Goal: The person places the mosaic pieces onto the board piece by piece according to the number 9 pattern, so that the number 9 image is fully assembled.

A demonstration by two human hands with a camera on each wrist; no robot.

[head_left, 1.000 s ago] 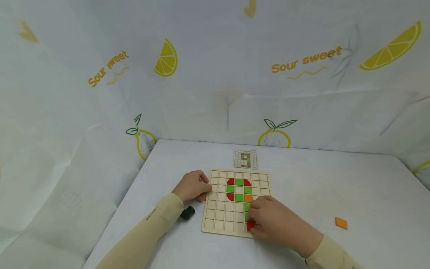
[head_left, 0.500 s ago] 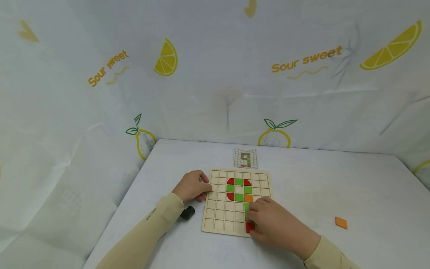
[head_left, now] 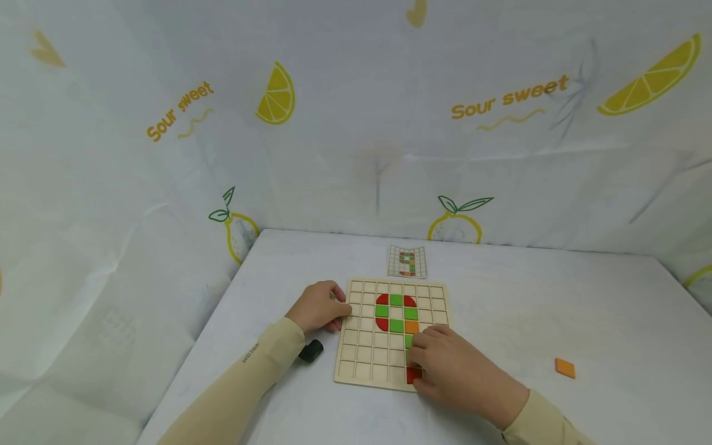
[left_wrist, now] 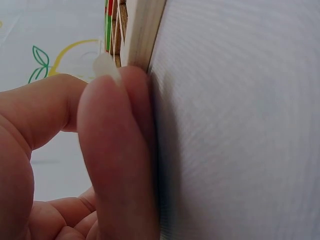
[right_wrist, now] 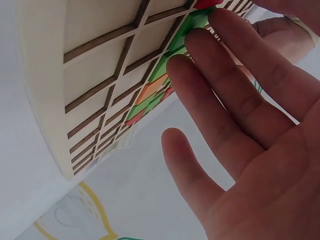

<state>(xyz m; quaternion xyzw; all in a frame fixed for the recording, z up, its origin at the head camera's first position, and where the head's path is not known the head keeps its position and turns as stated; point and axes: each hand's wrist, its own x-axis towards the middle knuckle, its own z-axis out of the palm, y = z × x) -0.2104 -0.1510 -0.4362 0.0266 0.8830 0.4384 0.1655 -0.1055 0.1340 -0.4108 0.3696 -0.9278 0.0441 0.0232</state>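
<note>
A wooden grid board (head_left: 364, 355) lies on the white table, with red, green and orange tiles set in some cells. My left hand (head_left: 318, 307) holds its left edge, thumb over the rim; the left wrist view shows fingertips against the board's side (left_wrist: 145, 35). My right hand (head_left: 458, 374) is over the lower right part, its fingers nearly straight in the right wrist view and touching the tile column. Between its thumb and fingers a red tile (head_left: 413, 375) lies in a bottom-row cell. Beyond it, a green tile (head_left: 409, 341) is partly covered by the fingers.
Behind the board a small pattern card (head_left: 396, 262) shows a similar coloured figure. One loose orange tile (head_left: 565, 368) lies to the right on the table. A small black object (head_left: 311, 351) is beside the left sleeve. A printed cloth (head_left: 356, 154) hangs behind.
The red tile under my right hand has turned and shifted slightly, and now lies square in its cell. My right hand has moved only a little; my left hand stays put.
</note>
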